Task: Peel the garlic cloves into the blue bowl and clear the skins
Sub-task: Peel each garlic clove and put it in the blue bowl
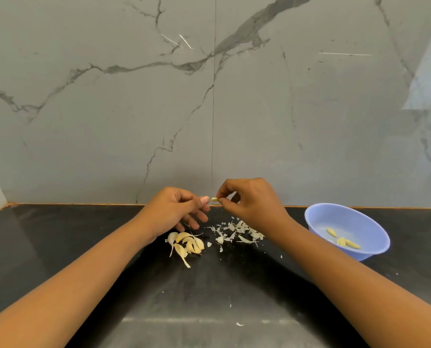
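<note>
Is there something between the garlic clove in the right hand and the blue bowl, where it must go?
Nothing visible blocks it. The right hand pinches the clove above the counter, and the blue bowl sits open to its right. The loose skins lie flat below the hand, not in the path.

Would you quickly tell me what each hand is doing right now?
Left hand: loosely curled, thumb beside the garlic clove; whether it touches cannot be told.
Right hand: fingertips pinched shut on the garlic clove.
</note>
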`<move>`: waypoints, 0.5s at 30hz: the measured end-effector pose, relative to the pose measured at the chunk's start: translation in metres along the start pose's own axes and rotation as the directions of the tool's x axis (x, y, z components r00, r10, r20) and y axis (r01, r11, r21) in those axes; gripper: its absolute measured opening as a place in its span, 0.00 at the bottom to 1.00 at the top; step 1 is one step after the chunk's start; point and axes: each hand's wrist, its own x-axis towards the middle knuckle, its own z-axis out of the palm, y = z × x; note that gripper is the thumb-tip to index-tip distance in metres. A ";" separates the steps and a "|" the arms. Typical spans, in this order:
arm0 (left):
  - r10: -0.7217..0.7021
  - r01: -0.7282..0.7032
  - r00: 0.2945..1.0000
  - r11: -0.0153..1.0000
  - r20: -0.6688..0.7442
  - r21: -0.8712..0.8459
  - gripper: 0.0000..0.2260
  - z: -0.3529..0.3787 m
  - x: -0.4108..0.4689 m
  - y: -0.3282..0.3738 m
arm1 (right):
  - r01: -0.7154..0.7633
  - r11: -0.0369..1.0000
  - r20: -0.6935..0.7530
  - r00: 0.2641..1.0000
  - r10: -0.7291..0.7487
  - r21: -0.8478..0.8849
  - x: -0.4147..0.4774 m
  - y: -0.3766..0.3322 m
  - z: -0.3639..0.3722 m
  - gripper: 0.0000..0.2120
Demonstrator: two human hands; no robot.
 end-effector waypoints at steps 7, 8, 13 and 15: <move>0.012 -0.010 1.000 0.991 0.011 -0.133 0.10 0.011 -0.003 0.008 | 0.178 0.981 -0.111 0.976 -0.185 -0.072 -0.001 -0.006 0.002 0.08; 0.004 -0.003 1.000 0.989 0.009 -0.147 0.10 0.011 -0.003 0.008 | 0.194 0.977 -0.120 0.972 -0.203 -0.086 -0.001 -0.006 0.002 0.07; 0.000 0.000 1.000 0.986 -0.002 -0.166 0.08 0.007 -0.002 0.005 | 0.176 0.982 -0.109 0.977 -0.183 -0.063 -0.004 -0.009 0.003 0.07; 0.009 -0.013 1.000 0.988 -0.024 -0.156 0.06 0.006 -0.002 0.005 | 0.069 0.996 -0.057 0.996 -0.066 0.060 -0.005 -0.012 0.001 0.05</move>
